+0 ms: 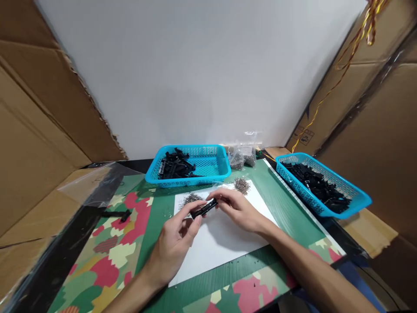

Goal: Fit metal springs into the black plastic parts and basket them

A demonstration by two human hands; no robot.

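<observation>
Bench (159, 211) with two blue baskets (192, 179) (361, 201), one white sheet (228, 250) and two hands holding one slim black part (206, 208) above the sheet.
From that part: baskets at 11 and nearly 3 o'clock; left hand (177, 237) at 7, thumb and fingers narrowly parted around its near end; right hand (240, 211) at 3, grip pinched on its far end; two clear bags (237, 161) (249, 159) at 1; one loose black piece (123, 215) at 9; two piles of small metal bits (192, 198) (242, 185) at 10 and 2.
</observation>
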